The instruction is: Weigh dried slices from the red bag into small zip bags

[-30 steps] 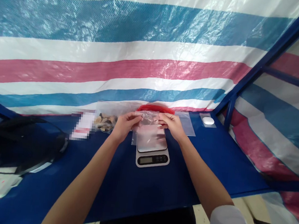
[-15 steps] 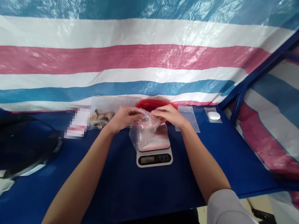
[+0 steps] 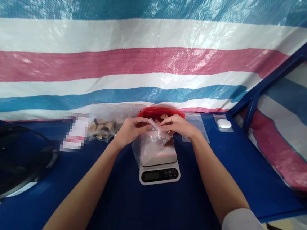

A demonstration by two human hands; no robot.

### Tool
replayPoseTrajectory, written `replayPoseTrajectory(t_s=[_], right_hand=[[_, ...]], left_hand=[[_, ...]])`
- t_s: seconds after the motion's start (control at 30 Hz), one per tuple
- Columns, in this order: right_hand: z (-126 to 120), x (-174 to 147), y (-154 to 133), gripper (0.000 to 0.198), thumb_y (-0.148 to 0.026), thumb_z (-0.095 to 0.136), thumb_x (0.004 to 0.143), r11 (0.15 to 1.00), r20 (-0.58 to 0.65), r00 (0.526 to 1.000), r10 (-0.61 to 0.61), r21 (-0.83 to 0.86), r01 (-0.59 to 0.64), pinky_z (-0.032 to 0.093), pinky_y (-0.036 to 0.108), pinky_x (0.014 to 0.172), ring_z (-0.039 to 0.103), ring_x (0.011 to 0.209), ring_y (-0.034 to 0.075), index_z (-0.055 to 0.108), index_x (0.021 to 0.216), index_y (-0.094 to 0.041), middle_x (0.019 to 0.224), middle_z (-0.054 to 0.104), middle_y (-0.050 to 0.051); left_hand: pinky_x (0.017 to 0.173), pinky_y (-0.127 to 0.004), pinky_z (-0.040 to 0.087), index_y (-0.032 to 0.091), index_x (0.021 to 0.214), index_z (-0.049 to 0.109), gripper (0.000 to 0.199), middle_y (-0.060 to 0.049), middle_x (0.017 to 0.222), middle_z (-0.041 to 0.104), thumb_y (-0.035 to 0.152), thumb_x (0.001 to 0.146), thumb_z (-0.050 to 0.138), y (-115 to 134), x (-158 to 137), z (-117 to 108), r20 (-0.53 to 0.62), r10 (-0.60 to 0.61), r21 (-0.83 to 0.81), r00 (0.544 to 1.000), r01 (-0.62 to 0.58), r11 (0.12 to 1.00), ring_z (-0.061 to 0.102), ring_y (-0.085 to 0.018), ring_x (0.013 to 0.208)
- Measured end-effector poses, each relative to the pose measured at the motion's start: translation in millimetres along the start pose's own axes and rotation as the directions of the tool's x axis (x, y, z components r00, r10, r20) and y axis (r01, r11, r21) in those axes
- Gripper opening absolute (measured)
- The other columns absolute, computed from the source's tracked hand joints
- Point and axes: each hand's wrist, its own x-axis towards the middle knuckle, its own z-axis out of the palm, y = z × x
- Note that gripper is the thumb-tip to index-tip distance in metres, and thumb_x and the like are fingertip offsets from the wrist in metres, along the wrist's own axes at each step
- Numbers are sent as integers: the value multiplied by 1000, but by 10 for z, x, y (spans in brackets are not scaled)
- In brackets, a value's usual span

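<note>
A clear plastic bag (image 3: 153, 138) hangs between my hands, over the back part of a white kitchen scale (image 3: 159, 177). My left hand (image 3: 131, 131) pinches the bag's upper left edge. On the other side, my right hand (image 3: 178, 126) grips its upper right edge with closed fingers. Behind the hands stands a red basket (image 3: 150, 111) with some tan, dried-looking pieces (image 3: 164, 116) in it. The scale's plate shows through the bag, and its display looks dark. My right hand hides part of the basket.
Bags of brown and tan dried slices (image 3: 102, 128) lie left of my left hand, beside a blurred-out white paper (image 3: 75, 133). Flat clear bags (image 3: 196, 124) and a white oval object (image 3: 224, 124) lie to the right. A black looped object (image 3: 16, 159) is at far left on the blue table (image 3: 123, 206).
The view has shifted slightly, and more of the red basket shows. Both hands keep hold of the bag, whose top edge now looks straighter and more spread between them.
</note>
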Motion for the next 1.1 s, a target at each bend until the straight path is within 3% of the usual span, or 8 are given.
replayPoseTrajectory(t_s=[0.13, 0.23, 0.33, 0.47, 0.6, 0.83, 1.1], right_hand=[[6, 6, 3, 27, -40, 81, 73, 999, -47, 999, -9, -35, 7, 56, 23, 59, 65, 68, 14, 83, 91, -19, 77, 70, 2], [27, -25, -46, 21, -36, 78, 75, 998, -75, 997, -33, -61, 29, 57, 24, 59, 64, 68, 13, 82, 86, -19, 80, 71, 2], [70, -70, -131, 19, -36, 74, 78, 992, -68, 995, -71, -112, 63, 55, 22, 57, 64, 67, 13, 80, 83, -18, 79, 70, 2], [141, -103, -220, 20, -35, 70, 81, 973, -69, 990, -123, -204, 107, 54, 21, 56, 64, 66, 13, 79, 83, -17, 75, 69, 1], [184, -98, -241, 16, -31, 70, 80, 972, -41, 991, -127, -203, 116, 56, 21, 58, 64, 65, 12, 79, 84, -18, 75, 69, 1], [157, -108, -223, 14, -32, 73, 79, 980, -84, 992, -97, -184, 80, 58, 21, 57, 66, 63, 12, 79, 80, -18, 77, 72, 2], [54, -112, -176, 14, -32, 74, 79, 978, -103, 991, -81, -201, 59, 59, 21, 56, 69, 64, 14, 79, 80, -19, 75, 72, 2]], left_hand=[[87, -34, 55, 21, 100, 79, 31, -6, 99, 78, 43, 78, 77, 57, -62, 33, -194, 161, 217, 968, -118, 969, 71, -24, 89], [85, -32, 54, 21, 96, 79, 28, -6, 98, 78, 44, 83, 73, 141, -100, 67, -210, 250, 376, 945, -157, 913, 69, -22, 86], [72, -29, 50, 19, 81, 79, 31, -5, 82, 78, 47, 87, 67, 207, -107, 122, -166, 172, 393, 971, -95, 915, 65, -19, 69], [58, -27, 41, 17, 58, 71, 54, -3, 56, 67, 60, 89, 59, 207, -85, 175, -137, -11, 327, 990, 56, 943, 55, -15, 54], [56, -26, 42, 16, 60, 71, 49, -3, 56, 67, 56, 87, 62, 151, -67, 165, -107, -92, 192, 990, 111, 975, 55, -14, 54], [55, -25, 43, 16, 59, 71, 34, -3, 57, 67, 41, 82, 68, 120, -59, 126, -102, -115, 108, 988, 126, 986, 54, -13, 53], [50, -25, 41, 16, 63, 71, 39, -3, 57, 66, 50, 82, 69, 153, -69, 46, -84, -91, 138, 992, 102, 985, 53, -12, 49]])
